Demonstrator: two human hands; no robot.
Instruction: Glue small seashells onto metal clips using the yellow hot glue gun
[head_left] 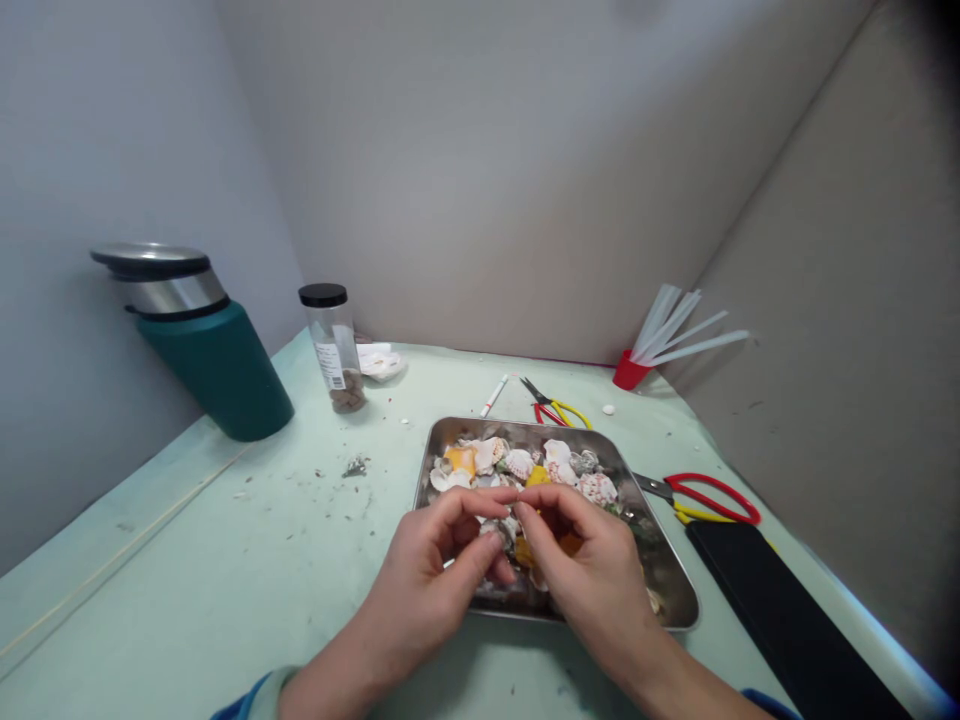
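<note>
Head cam: L hand [442, 560] & R hand [592, 555] meet at fingertips over the steel tray [675, 585]. R thumb & index almost pressed tog.; L thumb spread from its index. Can't tell if anything tiny is pinched btwn the tips. Seashells [519, 463] lie in tray, many twd its far edge. Snips [553, 403] & white pen [493, 396] just past that edge; scissors [667, 490] by tray's R edge. Teal bottle [221, 375] nr table's [247, 560] L edge; red cup [630, 373] w/ translucent sticks [675, 327] nr far R corner.

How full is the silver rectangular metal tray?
Partly filled: speckled white shells lie inside the tray, whose right side shows bare metal.
</note>
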